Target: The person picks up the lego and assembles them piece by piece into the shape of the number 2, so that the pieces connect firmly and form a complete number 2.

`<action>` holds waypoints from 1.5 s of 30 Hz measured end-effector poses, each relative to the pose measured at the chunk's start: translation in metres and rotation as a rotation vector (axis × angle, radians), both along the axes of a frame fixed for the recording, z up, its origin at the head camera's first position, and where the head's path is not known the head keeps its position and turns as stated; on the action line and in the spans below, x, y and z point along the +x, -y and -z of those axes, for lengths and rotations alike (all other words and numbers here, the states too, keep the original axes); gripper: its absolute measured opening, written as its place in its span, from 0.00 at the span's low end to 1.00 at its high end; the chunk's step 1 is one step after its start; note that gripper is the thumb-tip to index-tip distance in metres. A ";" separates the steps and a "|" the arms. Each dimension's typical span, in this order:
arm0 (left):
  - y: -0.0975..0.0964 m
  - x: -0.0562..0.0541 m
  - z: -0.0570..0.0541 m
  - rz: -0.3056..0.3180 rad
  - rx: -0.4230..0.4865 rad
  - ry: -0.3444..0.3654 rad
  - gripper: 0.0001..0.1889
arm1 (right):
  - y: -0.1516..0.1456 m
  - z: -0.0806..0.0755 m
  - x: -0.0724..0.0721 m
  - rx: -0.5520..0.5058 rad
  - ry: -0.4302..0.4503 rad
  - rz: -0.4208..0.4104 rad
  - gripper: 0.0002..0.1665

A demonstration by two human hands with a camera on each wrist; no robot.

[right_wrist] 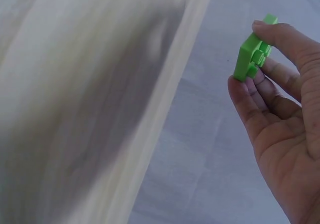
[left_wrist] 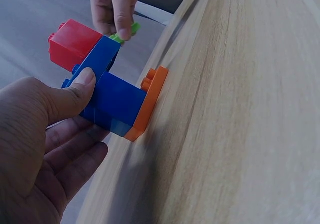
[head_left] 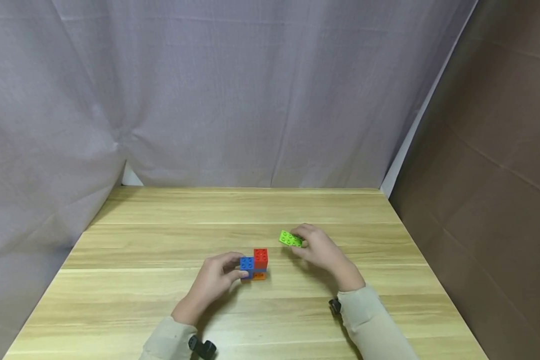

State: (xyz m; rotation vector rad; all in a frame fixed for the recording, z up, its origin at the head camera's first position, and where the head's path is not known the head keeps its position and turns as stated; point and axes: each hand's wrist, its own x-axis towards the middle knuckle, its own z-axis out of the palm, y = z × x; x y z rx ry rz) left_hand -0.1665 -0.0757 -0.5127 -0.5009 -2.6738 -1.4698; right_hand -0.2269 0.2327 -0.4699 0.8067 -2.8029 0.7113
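My left hand [head_left: 216,275] grips a stack of toy bricks low over the table, the thumb pressing on its blue side. An orange flat brick [left_wrist: 152,97] forms the bottom, blue bricks [left_wrist: 117,99] stand on it, and a red brick [left_wrist: 75,44] sits on top at one end. In the head view the red brick is on the stack's right. Up and to the right of the stack, my right hand [head_left: 321,250] pinches a light green flat brick [right_wrist: 245,59] between thumb and fingers. The green brick is held above the table, apart from the stack.
The wooden table [head_left: 139,290] spreads out under both hands. Behind it hangs a grey curtain [head_left: 252,100], and a brown curtain [head_left: 490,150] runs along the right edge. A black wrist camera [head_left: 202,347] is strapped at the left sleeve.
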 end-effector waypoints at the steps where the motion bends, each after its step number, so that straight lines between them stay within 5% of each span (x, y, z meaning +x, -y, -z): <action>1: 0.000 0.000 0.000 0.001 0.000 0.001 0.21 | 0.001 -0.002 0.001 0.001 -0.006 -0.003 0.24; 23: 0.000 0.000 0.000 0.004 -0.010 -0.019 0.21 | 0.039 -0.040 0.022 0.005 -0.096 -0.190 0.21; 45: 0.001 -0.002 0.001 0.021 0.000 -0.031 0.20 | 0.054 -0.052 0.036 -0.012 -0.116 -0.294 0.20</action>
